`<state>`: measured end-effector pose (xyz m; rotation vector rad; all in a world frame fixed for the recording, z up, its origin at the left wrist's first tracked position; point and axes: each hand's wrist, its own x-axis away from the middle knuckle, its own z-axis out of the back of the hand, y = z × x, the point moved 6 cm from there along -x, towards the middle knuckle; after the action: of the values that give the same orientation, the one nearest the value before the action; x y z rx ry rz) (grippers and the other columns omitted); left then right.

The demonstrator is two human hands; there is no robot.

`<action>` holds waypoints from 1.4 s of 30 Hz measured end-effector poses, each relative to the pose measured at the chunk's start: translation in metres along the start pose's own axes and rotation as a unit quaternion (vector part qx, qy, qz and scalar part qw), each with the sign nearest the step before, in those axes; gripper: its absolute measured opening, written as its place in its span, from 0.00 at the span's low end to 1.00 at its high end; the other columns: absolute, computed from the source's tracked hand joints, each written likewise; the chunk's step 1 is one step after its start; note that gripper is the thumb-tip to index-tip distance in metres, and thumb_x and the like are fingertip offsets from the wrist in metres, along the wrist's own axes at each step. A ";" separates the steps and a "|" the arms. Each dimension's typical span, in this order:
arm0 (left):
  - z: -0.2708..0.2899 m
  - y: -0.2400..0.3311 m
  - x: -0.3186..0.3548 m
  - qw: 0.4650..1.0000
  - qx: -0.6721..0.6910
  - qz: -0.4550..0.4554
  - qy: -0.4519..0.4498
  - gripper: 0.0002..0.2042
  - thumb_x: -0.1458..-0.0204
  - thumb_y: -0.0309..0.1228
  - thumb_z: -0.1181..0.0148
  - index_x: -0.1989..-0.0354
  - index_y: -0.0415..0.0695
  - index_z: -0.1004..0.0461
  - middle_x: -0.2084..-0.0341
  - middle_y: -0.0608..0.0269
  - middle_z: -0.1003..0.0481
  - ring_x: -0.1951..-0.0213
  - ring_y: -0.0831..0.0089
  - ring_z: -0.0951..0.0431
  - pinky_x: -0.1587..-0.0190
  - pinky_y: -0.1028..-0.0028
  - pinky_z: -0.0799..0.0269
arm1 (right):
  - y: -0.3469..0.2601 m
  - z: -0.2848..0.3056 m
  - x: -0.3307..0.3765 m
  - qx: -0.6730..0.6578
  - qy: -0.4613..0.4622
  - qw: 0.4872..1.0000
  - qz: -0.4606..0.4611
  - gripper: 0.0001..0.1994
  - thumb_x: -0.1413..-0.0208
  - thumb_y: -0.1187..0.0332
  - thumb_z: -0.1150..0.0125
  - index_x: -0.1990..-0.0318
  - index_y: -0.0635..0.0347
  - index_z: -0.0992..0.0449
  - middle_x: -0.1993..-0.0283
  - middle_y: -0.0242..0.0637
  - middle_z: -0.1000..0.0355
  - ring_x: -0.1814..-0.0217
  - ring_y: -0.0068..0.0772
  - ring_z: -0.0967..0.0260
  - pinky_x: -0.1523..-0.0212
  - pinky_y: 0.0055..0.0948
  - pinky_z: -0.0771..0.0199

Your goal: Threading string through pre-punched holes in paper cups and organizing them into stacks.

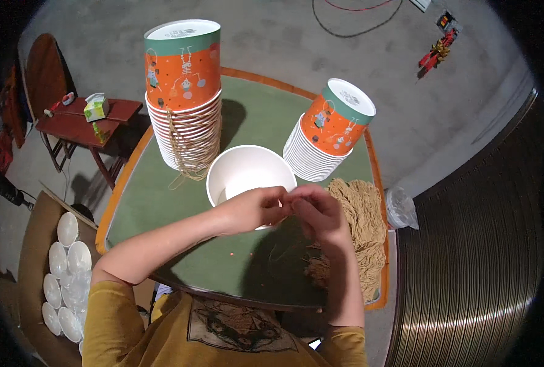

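My left hand (255,210) and my right hand (321,215) meet fingertip to fingertip above the near rim of a white paper bucket (247,164). Both are closed in a pinch; whatever lies between the fingers is too small to make out. The bucket stands upright on a green-topped table (162,238), its open mouth facing up. By my right forearm lies a thick bundle of tan string (362,235). Behind the bucket rises a tall stack of upturned orange and green paper buckets (183,76), with tan strings (192,144) hanging down its side.
A shorter upturned bucket stack (330,125) stands at the table's far right. To the left are a carton (33,263) of white buckets (79,257) and a red bench (82,122) with a tissue box (96,108). A ribbed metal shutter (468,257) borders the right; a clear plastic bag (400,208) hangs near it.
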<state>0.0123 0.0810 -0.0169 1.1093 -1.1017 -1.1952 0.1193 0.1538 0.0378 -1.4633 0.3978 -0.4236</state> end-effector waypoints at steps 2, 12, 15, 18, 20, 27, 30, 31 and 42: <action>0.000 0.000 0.000 0.999 0.004 -0.033 0.014 0.09 0.42 0.30 0.48 0.58 0.39 0.29 0.69 0.62 0.25 0.65 0.77 0.27 0.60 0.76 0.31 | 0.008 0.006 -0.010 0.034 -0.038 0.999 -0.018 0.08 0.39 0.69 0.46 0.55 0.59 0.28 0.65 0.28 0.25 0.74 0.13 0.39 0.76 0.15 0.40; 0.008 0.001 0.001 0.996 -0.086 0.033 0.021 0.12 0.43 0.35 0.45 0.61 0.37 0.25 0.73 0.64 0.25 0.69 0.77 0.27 0.64 0.75 0.31 | 0.052 0.023 0.002 0.014 0.079 0.996 0.036 0.07 0.39 0.67 0.44 0.56 0.57 0.26 0.63 0.30 0.23 0.74 0.14 0.37 0.76 0.17 0.38; 0.004 0.007 -0.001 0.994 -0.092 0.054 0.014 0.12 0.43 0.35 0.45 0.61 0.37 0.26 0.75 0.65 0.27 0.71 0.78 0.29 0.68 0.75 0.32 | 0.052 0.016 0.022 0.147 0.119 0.978 0.086 0.06 0.42 0.68 0.40 0.60 0.58 0.26 0.67 0.31 0.25 0.73 0.17 0.33 0.74 0.21 0.33; 0.006 0.007 -0.001 0.992 -0.110 0.054 0.016 0.12 0.43 0.35 0.45 0.61 0.37 0.26 0.76 0.67 0.29 0.73 0.79 0.31 0.71 0.76 0.34 | 0.034 -0.002 0.030 0.313 0.142 0.917 0.202 0.04 0.46 0.73 0.38 0.67 0.61 0.27 0.75 0.28 0.33 0.76 0.15 0.40 0.74 0.18 0.38; 0.005 0.004 -0.002 0.996 -0.084 0.042 0.012 0.12 0.43 0.35 0.45 0.61 0.37 0.26 0.76 0.66 0.29 0.73 0.79 0.31 0.70 0.76 0.33 | 0.038 -0.006 0.030 0.284 0.155 0.926 0.196 0.05 0.45 0.72 0.39 0.67 0.61 0.28 0.77 0.28 0.35 0.77 0.15 0.42 0.75 0.20 0.39; 0.004 0.001 -0.006 0.997 -0.069 0.032 0.008 0.12 0.44 0.35 0.46 0.61 0.38 0.26 0.76 0.68 0.29 0.73 0.80 0.31 0.70 0.77 0.34 | 0.043 0.006 0.032 0.232 0.226 0.932 0.161 0.05 0.46 0.71 0.38 0.66 0.61 0.28 0.76 0.28 0.34 0.77 0.16 0.41 0.75 0.21 0.37; 0.005 0.000 -0.006 0.996 -0.081 0.037 0.008 0.11 0.44 0.34 0.46 0.62 0.38 0.26 0.76 0.68 0.29 0.73 0.80 0.31 0.71 0.77 0.34 | 0.033 -0.001 0.034 0.270 0.214 0.917 0.200 0.05 0.46 0.70 0.38 0.67 0.61 0.28 0.76 0.29 0.32 0.78 0.17 0.39 0.74 0.21 0.36; 0.006 -0.002 -0.005 0.996 -0.074 0.040 0.009 0.11 0.44 0.34 0.46 0.62 0.38 0.26 0.76 0.67 0.28 0.73 0.80 0.31 0.71 0.77 0.34 | 0.033 -0.003 0.034 0.299 0.203 0.914 0.184 0.06 0.46 0.69 0.38 0.66 0.60 0.28 0.73 0.33 0.31 0.77 0.24 0.34 0.74 0.25 0.32; 0.005 0.004 -0.002 0.996 -0.078 0.046 0.000 0.11 0.44 0.35 0.46 0.63 0.38 0.26 0.77 0.69 0.29 0.73 0.81 0.32 0.70 0.78 0.35 | 0.039 -0.006 0.036 0.283 0.225 0.912 0.193 0.07 0.46 0.68 0.37 0.68 0.61 0.28 0.79 0.29 0.34 0.79 0.17 0.39 0.77 0.22 0.38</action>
<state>0.0076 0.0833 -0.0128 0.9301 -1.0293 -1.1871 0.1485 0.1327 -0.0014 -0.6873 0.8389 -0.5021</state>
